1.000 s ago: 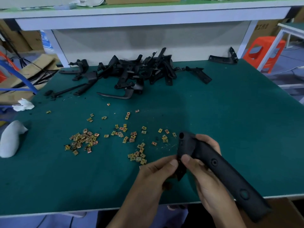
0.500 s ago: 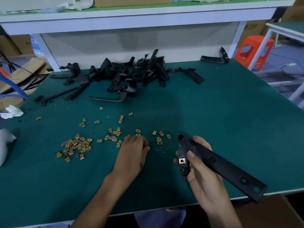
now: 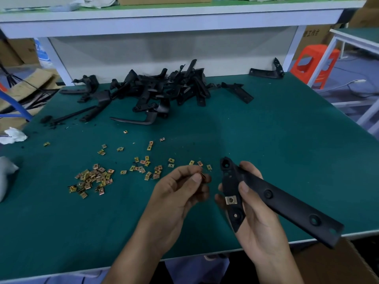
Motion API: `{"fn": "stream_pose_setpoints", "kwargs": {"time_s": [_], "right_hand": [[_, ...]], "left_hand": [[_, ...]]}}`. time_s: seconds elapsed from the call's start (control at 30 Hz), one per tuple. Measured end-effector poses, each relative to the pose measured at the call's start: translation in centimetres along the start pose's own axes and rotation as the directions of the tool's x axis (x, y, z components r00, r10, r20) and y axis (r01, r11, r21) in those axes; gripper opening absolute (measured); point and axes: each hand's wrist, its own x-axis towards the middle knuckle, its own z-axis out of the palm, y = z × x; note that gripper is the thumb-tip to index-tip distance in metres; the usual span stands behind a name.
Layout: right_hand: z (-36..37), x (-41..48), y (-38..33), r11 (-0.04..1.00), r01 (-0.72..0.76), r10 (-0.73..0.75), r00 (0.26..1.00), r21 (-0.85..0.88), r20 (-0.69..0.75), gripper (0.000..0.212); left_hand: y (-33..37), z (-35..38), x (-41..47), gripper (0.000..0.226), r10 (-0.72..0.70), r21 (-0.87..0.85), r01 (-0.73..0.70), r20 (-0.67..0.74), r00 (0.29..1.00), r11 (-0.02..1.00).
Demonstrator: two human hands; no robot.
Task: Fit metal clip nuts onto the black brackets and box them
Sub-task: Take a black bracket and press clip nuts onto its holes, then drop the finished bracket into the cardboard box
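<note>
My left hand (image 3: 180, 191) — pinching one clip nut (image 3: 202, 174); my right hand (image 3: 254, 214) — gripping black bracket (image 3: 272, 196), fitted nut (image 3: 231, 200) showing, over desk's (image 3: 287, 150) front edge.

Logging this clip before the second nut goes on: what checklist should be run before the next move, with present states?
1. Grip: the right hand holds the black bracket: ok.
2. Part: the left hand pinches a clip nut: ok.
3. First fitted nut sits on the bracket: ok.
4. Held nut's open side faces the bracket: cannot tell.
5. Space between held nut and bracket is free: ok.
6. Supply of loose nuts: ok.
</note>
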Motion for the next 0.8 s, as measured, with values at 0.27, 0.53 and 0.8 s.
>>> {"fn": "stream_pose_setpoints", "kwargs": {"time_s": [0.27,0.53,0.8], "right_hand": [[1.1,-0.4,-0.4,0.999,0.009,-0.008,1.000,-0.035,0.029,0.050],[1.4,-0.4,-0.4,1.000,-0.008,0.009,0.999,-0.028,0.039,0.057],[0.9,-0.2,-0.1,0.999,0.019,-0.017,0.997,-0.026,0.076,0.055]], "left_hand": [[0.3,0.3,-0.8,0.022,0.065,0.051,-0.063,-0.042,0.997,0.997],[0.5,0.9,-1.5,0.016,0.065,0.074,-0.065,0.008,0.998,0.995],[1.1,1.0,-1.8,0.032,0.083,0.029,-0.082,-0.011,0.997,0.996]]}}
